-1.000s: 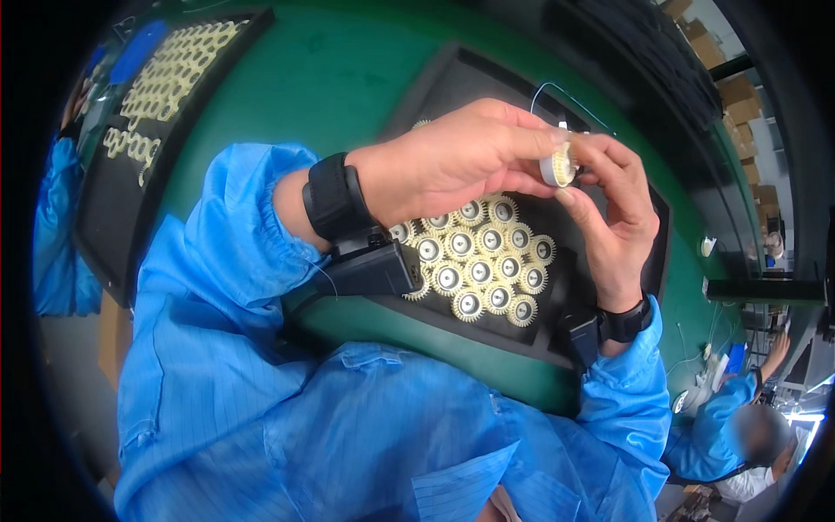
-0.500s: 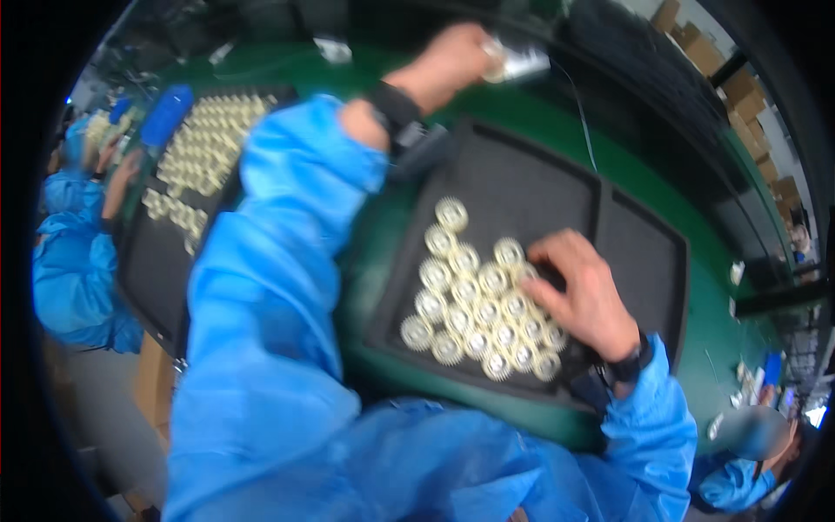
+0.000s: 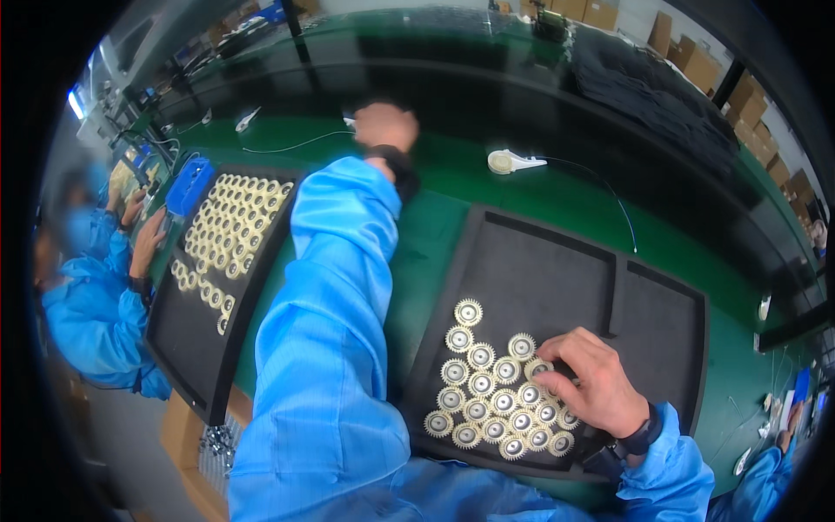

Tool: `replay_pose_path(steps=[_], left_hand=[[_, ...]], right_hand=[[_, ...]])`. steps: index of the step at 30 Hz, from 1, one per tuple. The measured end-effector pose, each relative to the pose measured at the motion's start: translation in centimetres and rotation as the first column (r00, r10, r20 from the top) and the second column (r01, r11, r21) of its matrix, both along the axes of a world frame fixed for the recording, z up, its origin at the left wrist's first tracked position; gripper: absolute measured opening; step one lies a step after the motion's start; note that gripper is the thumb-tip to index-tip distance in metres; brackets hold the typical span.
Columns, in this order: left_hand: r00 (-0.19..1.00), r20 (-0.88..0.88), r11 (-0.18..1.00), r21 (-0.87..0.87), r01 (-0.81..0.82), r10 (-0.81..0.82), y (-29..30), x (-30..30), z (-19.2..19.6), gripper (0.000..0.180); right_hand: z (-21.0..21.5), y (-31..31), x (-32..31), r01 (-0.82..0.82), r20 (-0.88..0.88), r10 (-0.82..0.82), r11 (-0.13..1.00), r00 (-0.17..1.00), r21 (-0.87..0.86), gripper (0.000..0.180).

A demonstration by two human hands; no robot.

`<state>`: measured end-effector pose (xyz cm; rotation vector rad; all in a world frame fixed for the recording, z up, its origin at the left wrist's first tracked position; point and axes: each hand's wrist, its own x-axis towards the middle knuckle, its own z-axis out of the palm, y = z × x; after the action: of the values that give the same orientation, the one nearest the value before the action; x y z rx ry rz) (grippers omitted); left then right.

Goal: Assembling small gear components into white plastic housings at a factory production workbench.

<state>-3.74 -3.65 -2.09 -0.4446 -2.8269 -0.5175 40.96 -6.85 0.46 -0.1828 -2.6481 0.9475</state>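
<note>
Several cream toothed wheels [image 3: 484, 393] lie packed together on the near left part of a black tray [image 3: 557, 261]. My right hand [image 3: 593, 387] rests on this cluster, its fingertips curled around one wheel [image 3: 537, 367] at the cluster's right edge. My left arm, in a blue sleeve, stretches far across the green table. My left hand [image 3: 385, 127] is blurred with bent fingers, next to a thin white cable [image 3: 296, 143]; what it holds is unclear. A white hand tool [image 3: 508, 161] with a dark cable lies on the table to the right of that hand, apart from it.
A second black tray [image 3: 187, 326] at the left carries many more wheels [image 3: 237, 219], with a blue box [image 3: 190, 184] at its far corner. A co-worker in blue [image 3: 96, 304] sits beyond it. Cardboard boxes [image 3: 696, 52] stand at the far right.
My left hand has let go of the white tool, which now lies on the table, and has moved left of it. My right hand stays on the wheels.
</note>
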Motion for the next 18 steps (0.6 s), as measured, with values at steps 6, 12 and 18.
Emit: replay_pose_path(steps=[6, 12, 18], left_hand=[[0.979, 0.106, 0.985, -0.034, -0.171, 0.174, -0.1, -2.3, -1.0, 0.063], [0.987, 0.095, 0.991, -0.044, -0.128, 0.132, -0.9, -3.2, -1.9, 0.046], [0.987, 0.158, 0.998, -0.034, 0.048, -0.042, -2.2, -5.2, -2.5, 0.033]], right_hand=[[0.5, -0.3, 0.4, -0.027, -0.046, 0.028, 0.999, 0.999, 0.030, 0.020], [2.4, -0.7, 1.4, -0.085, 0.121, 0.083, 0.996, 0.989, 0.014, 0.020], [2.0, -0.8, 1.8, -0.156, 0.153, 0.141, 0.983, 0.978, 0.095, 0.029]])
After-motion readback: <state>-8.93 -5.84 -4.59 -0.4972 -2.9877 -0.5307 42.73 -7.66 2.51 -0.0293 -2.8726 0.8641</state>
